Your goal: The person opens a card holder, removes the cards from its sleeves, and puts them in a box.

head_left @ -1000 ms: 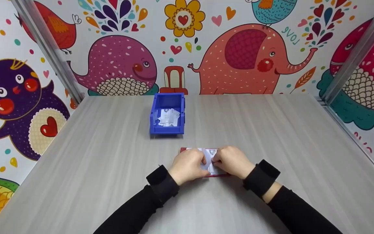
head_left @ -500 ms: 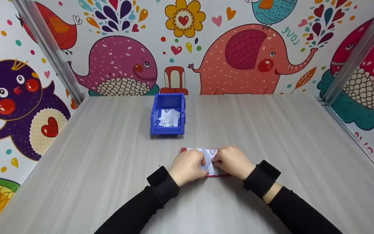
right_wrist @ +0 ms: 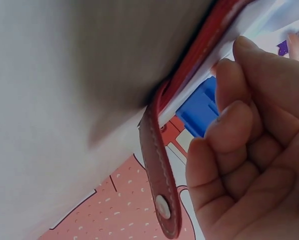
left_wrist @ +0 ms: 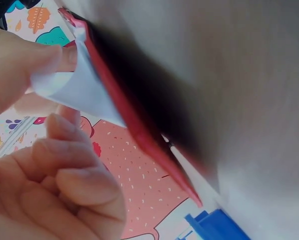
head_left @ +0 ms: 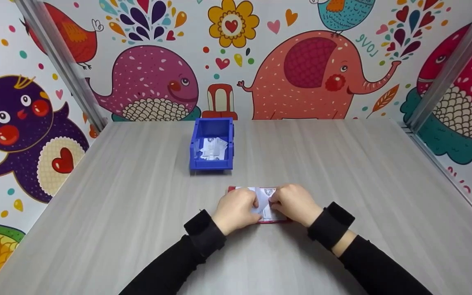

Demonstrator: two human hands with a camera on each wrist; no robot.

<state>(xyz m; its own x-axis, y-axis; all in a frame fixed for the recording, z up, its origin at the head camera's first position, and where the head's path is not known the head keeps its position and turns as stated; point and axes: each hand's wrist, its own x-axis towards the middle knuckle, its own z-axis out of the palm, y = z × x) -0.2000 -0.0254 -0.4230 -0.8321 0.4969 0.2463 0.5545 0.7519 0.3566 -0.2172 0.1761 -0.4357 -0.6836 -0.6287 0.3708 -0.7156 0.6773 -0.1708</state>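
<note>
A red snap-strap card holder point(left_wrist: 139, 127) lies open on the table with white leaves inside. My left hand point(head_left: 236, 209) is over its left half; the left wrist view shows its thumb and forefinger pinching a curved whitish leaf point(left_wrist: 84, 92), other fingers curled. Over the right half, my right hand point(head_left: 295, 203) pinches at a white printed card point(head_left: 267, 212) with thumb and forefinger. Its fingertips hide the card's held edge. The strap point(right_wrist: 157, 165) with its metal snap hangs loose in the right wrist view.
A blue bin point(head_left: 211, 164) stands behind the card holder, a little to the left. Several white printed cards point(head_left: 214, 148) lie in it. Around the wooden-toned table point(head_left: 137, 172) stand cartoon-printed panels point(head_left: 301, 69) with metal posts.
Both hands stay nearly in place. My left fingers have shifted slightly left and my right fingertips slightly right, so a little more of the white between them shows.
</note>
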